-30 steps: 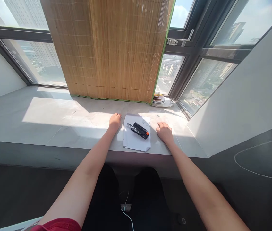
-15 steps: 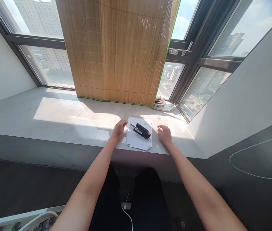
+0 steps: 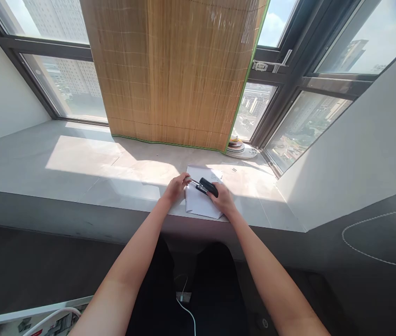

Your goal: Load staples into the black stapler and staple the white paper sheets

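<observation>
A black stapler [image 3: 208,186] lies opened up over white paper sheets [image 3: 198,204] on the pale window ledge. Its thin metal inner part points to the left, towards my left hand [image 3: 176,188]. The fingers of that hand are pinched together at the end of the metal part, above the paper's left edge. From the right, my right hand [image 3: 223,200] is closed around the stapler's black body. The orange end of the stapler is hidden behind these fingers. Small markings show near the paper's upper right corner.
A bamboo blind [image 3: 177,79] hangs before the window down to the ledge [image 3: 79,177]. Stacked round plates or discs [image 3: 237,148] sit at the back right corner. My dark-clad legs are below the ledge, with a white cable [image 3: 187,311] between them.
My right hand has moved left from the bare ledge and taken hold of the stapler. My left hand has moved slightly right, onto the end of its metal part.
</observation>
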Available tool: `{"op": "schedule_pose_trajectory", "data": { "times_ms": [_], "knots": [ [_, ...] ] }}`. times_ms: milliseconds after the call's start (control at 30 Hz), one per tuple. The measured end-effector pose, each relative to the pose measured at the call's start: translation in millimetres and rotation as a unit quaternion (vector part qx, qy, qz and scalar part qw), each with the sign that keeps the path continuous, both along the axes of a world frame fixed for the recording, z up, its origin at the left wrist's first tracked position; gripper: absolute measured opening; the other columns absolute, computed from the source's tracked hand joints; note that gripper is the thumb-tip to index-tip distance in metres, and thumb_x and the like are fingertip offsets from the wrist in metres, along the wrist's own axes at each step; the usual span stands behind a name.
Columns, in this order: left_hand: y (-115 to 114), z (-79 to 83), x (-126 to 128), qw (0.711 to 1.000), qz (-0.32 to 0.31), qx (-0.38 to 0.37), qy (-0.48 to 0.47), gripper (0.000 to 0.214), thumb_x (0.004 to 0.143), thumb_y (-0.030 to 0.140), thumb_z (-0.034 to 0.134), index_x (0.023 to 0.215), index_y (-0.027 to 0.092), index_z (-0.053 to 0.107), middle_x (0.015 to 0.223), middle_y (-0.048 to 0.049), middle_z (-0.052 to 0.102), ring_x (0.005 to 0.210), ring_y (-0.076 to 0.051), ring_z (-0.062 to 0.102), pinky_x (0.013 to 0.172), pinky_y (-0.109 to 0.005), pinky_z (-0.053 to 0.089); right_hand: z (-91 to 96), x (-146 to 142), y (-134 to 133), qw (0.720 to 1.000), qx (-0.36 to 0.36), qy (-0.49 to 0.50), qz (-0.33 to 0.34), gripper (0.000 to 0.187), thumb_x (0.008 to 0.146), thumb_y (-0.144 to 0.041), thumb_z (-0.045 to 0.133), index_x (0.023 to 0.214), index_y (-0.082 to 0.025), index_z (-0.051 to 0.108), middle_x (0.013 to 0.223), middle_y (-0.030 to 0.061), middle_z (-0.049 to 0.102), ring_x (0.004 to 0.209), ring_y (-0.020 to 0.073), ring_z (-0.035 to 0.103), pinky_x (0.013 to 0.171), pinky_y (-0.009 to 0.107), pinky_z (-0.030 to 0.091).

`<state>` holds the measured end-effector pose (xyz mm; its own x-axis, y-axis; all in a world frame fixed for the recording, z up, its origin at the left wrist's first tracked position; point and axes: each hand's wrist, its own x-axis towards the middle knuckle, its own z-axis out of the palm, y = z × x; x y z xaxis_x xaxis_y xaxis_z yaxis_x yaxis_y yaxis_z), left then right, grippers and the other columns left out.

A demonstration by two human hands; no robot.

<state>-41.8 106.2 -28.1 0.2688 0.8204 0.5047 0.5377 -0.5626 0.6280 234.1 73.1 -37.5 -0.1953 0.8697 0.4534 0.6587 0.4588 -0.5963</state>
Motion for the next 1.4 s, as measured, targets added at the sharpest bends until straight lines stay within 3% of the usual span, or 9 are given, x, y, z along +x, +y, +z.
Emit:
{"op": "schedule_pose_trajectory", "data": {
  "times_ms": [167,400,1033,1200,1400],
  "knots": [
    [4.9,1.7,4.1,0.992,-0.043,0.099,0.07,0.008,0.1,0.016,0.067,0.104,0.02,0.072,0.113,-0.0107,0.077,0.111,-0.026,0.068,0.097,-0.041,0.056,1.4,1.2,-4.7,0.999,0.025,-0.028,0.03,0.032,0.09,-0.03,0.069,0.122,-0.024,0.07,0.114,0.0116,0.076,0.109,0.0326,0.069,0.095,0.049,0.058],
    [8.8,0.8,7.4,0.98,-0.056,0.08,0.174,0.011,0.098,0.013,0.07,0.104,0.021,0.074,0.114,-0.0095,0.079,0.107,-0.028,0.07,0.091,-0.042,0.053,0.9,1.0,-5.6,0.999,0.029,-0.016,0.022,0.032,0.089,-0.03,0.069,0.121,-0.024,0.07,0.112,0.0112,0.076,0.107,0.0325,0.07,0.093,0.048,0.059],
    [9.0,3.7,3.0,0.99,-0.076,0.042,0.111,0.011,0.096,0.022,0.075,0.102,0.024,0.084,0.113,-0.0085,0.083,0.103,-0.025,0.074,0.098,-0.044,0.057,7.0,0.9,-7.3,0.999,0.008,-0.008,0.034,0.033,0.087,-0.03,0.071,0.12,-0.024,0.071,0.111,0.0107,0.076,0.106,0.0319,0.07,0.096,0.049,0.057],
    [4.3,7.0,4.6,0.991,-0.06,0.017,0.116,0.015,0.094,0.021,0.075,0.104,0.026,0.086,0.115,-0.0068,0.083,0.106,-0.027,0.069,0.1,-0.046,0.056,6.1,0.9,-5.3,1.0,0.001,0.003,0.031,0.032,0.087,-0.031,0.072,0.118,-0.024,0.071,0.111,0.0107,0.076,0.107,0.0318,0.07,0.098,0.05,0.057],
    [3.9,4.3,-1.5,0.995,0.023,0.01,0.096,0.029,0.094,0.01,0.07,0.109,0.028,0.087,0.105,-0.0069,0.081,0.1,-0.026,0.069,0.095,-0.044,0.056,5.4,6.7,-0.1,0.997,-0.039,0.069,-0.015,0.032,0.083,-0.033,0.071,0.113,-0.024,0.073,0.107,0.0085,0.078,0.1,0.03,0.072,0.095,0.049,0.058]
  ]
}}
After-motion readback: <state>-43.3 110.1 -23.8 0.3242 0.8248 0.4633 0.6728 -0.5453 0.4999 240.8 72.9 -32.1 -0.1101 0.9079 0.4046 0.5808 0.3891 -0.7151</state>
